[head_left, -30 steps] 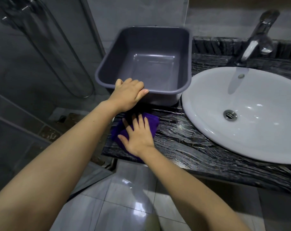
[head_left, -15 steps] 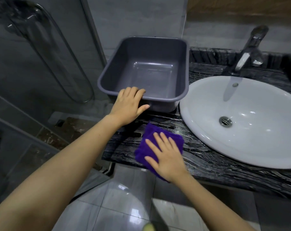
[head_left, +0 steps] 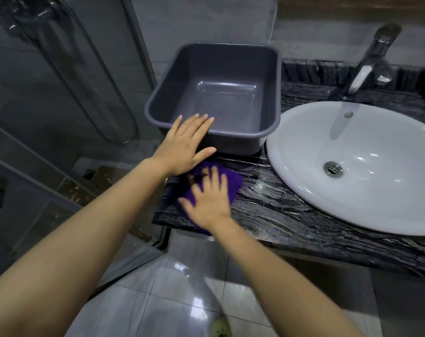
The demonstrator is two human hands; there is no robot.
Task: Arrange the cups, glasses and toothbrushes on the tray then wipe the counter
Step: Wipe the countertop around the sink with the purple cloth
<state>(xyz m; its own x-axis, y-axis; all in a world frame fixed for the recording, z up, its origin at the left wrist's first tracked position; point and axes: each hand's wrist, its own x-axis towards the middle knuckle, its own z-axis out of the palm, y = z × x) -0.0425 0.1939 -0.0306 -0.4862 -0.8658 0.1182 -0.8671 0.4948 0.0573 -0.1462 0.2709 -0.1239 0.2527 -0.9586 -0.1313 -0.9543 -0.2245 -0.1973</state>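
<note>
Wiping step: right hand presses purple cloth flat on worktop, centre frame; left hand rests on grey tub rim (neither grip clenched); next, likely sweep rightward.

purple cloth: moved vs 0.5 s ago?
Yes. The purple cloth under the right hand slid left along the counter, away from the sink rim.

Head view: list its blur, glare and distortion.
Head view: dim overall; the faucet and the right hand look smeared by blur; bright glare spots sit on the sink and the floor tiles; wide-angle distortion tilts the shower glass frame.
</note>
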